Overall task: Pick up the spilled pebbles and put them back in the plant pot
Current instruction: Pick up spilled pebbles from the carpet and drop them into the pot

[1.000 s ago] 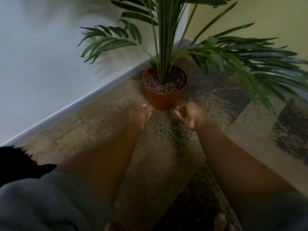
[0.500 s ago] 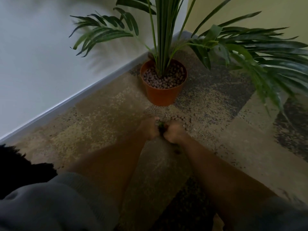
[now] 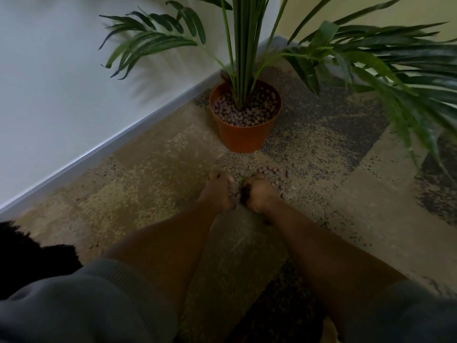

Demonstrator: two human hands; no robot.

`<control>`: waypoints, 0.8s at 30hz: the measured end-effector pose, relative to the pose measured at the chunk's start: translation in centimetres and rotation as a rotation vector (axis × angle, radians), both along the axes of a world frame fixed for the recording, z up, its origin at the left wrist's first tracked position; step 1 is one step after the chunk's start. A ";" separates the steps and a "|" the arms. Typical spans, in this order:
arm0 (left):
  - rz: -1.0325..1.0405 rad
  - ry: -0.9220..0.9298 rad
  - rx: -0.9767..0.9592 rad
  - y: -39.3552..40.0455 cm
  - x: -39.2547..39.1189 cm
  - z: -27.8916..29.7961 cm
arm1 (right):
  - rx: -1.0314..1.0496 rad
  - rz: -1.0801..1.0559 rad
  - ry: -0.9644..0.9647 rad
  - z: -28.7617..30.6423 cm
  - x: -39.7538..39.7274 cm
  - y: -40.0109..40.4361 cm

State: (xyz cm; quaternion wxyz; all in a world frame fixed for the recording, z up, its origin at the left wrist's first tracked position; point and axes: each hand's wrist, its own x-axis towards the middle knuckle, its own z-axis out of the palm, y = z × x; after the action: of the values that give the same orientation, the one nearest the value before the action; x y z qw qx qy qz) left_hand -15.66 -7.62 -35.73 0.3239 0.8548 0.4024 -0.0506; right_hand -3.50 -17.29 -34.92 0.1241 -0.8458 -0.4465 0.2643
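Note:
An orange plant pot point(image 3: 243, 134) filled with brown pebbles stands on the carpet in the corner, with a green palm growing from it. Several spilled pebbles point(image 3: 273, 172) lie on the carpet just in front of the pot. My left hand point(image 3: 218, 190) and my right hand point(image 3: 259, 193) are pressed together on the carpet, fingers curled inward, cupping a heap of pebbles point(image 3: 235, 191) and a scrap of green leaf between them.
A white wall with a grey skirting board point(image 3: 103, 154) runs along the left. Long palm fronds point(image 3: 395, 70) hang over the carpet at the right. A dark furry thing point(image 3: 29, 253) lies at the lower left.
My hands were apart and raised near the pot, then dropped to the carpet and closed together around the pebbles. Since half a second ago they have barely moved.

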 end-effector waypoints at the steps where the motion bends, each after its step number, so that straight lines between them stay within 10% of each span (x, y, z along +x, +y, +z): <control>1: -0.014 0.007 -0.003 0.1 0.0 -0.1 | 0.001 0.002 -0.002 -0.1 0.0 0.0; 24: -0.156 -0.043 -0.083 -0.2 -0.6 0.2 | -0.010 0.279 0.050 -0.1 -0.8 -0.6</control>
State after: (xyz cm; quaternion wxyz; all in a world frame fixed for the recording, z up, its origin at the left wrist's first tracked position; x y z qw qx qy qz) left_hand -16.28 -7.79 -35.58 0.3627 0.8703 0.3250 -0.0741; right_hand -4.29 -17.85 -35.00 0.0933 -0.7693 -0.5551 0.3023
